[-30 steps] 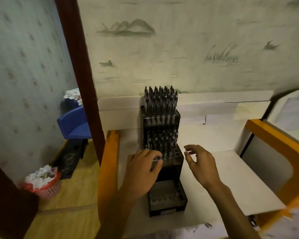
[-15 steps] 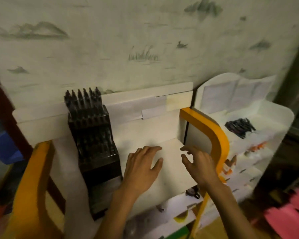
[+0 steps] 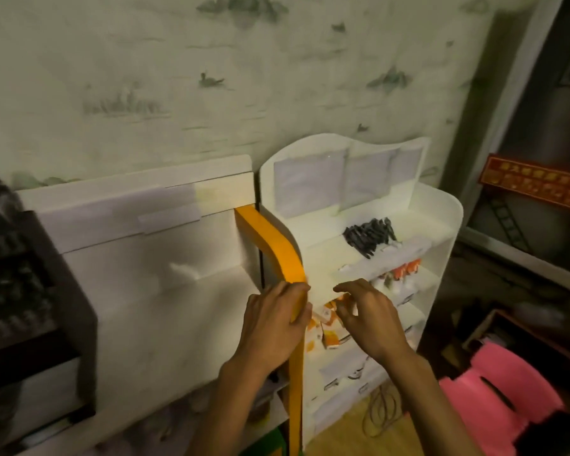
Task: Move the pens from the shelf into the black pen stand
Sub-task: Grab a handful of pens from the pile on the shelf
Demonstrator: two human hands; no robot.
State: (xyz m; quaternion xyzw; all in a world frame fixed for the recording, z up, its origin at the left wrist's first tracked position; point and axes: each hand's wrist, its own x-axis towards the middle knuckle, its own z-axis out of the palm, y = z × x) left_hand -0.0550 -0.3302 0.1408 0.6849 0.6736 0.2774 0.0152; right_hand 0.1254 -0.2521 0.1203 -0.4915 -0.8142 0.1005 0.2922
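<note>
A heap of black pens (image 3: 369, 236) lies on the top board of the white shelf (image 3: 446, 218) at the right. The black pen stand (image 3: 23, 284), tiered and filled with several pens, stands at the far left edge on the white desk (image 3: 165, 324). My left hand (image 3: 273, 320) hovers empty with loosely bent fingers in front of the orange side panel (image 3: 270, 245). My right hand (image 3: 369, 314) is spread and empty in front of the shelf's middle boards, well below and left of the pens.
Orange and white small boxes (image 3: 326, 327) sit on the shelf's lower boards. A pink plastic stool (image 3: 504, 396) stands at the lower right on the floor. A red sign (image 3: 533, 184) hangs on the dark wall at right.
The view has swung right: the pen stand slid from centre to the left edge, and the white shelf with pens came into view. Both hands left the stand and moved right.
</note>
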